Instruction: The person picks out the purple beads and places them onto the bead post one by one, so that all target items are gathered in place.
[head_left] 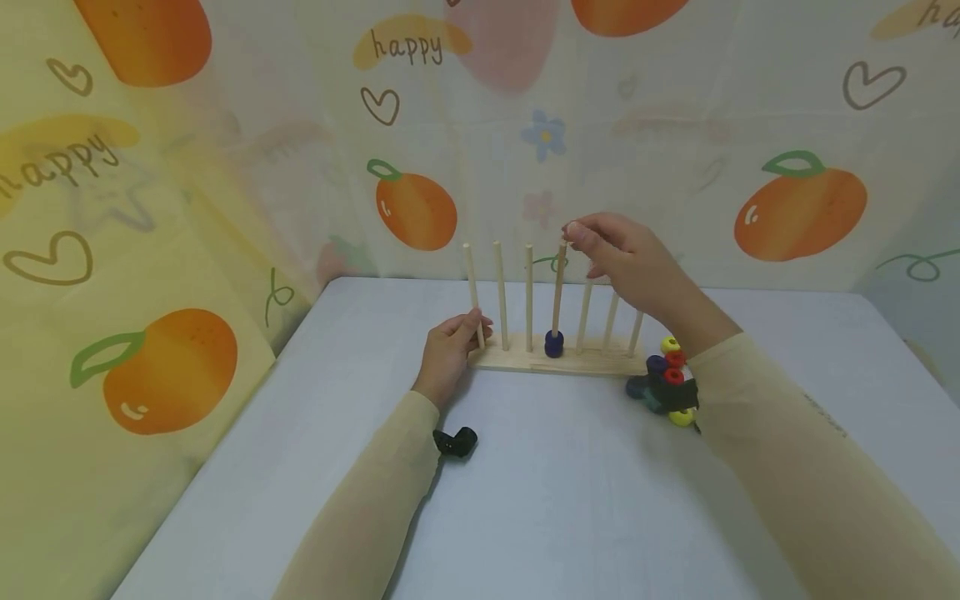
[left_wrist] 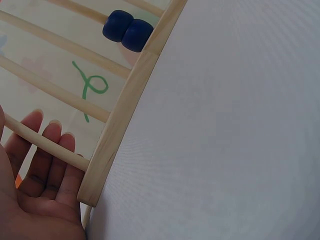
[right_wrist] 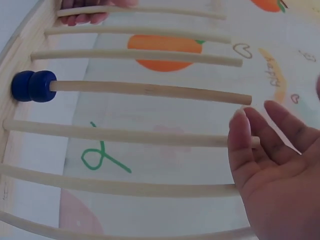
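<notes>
A wooden base (head_left: 510,358) carries a row of several upright pegs. Two dark blue beads (head_left: 554,344) are stacked at the bottom of the middle peg (head_left: 558,287); the right wrist view shows these blue beads (right_wrist: 34,86) against the base. At the left end, my left hand (head_left: 448,348) holds the outermost peg (left_wrist: 47,145), fingers behind it and the thumb mostly out of the left wrist view. My right hand (head_left: 633,262) is by the top of the middle peg. Its bent fingers (right_wrist: 240,132) hold nothing, and their tips sit just off that peg's end.
Several loose red, yellow and blue beads (head_left: 673,359) lie right of the base, partly hidden by the right wrist's black camera (head_left: 672,392). Another black camera (head_left: 456,442) sits at the left wrist. A white tabletop (head_left: 540,500) meets a fruit-printed backdrop (head_left: 300,167).
</notes>
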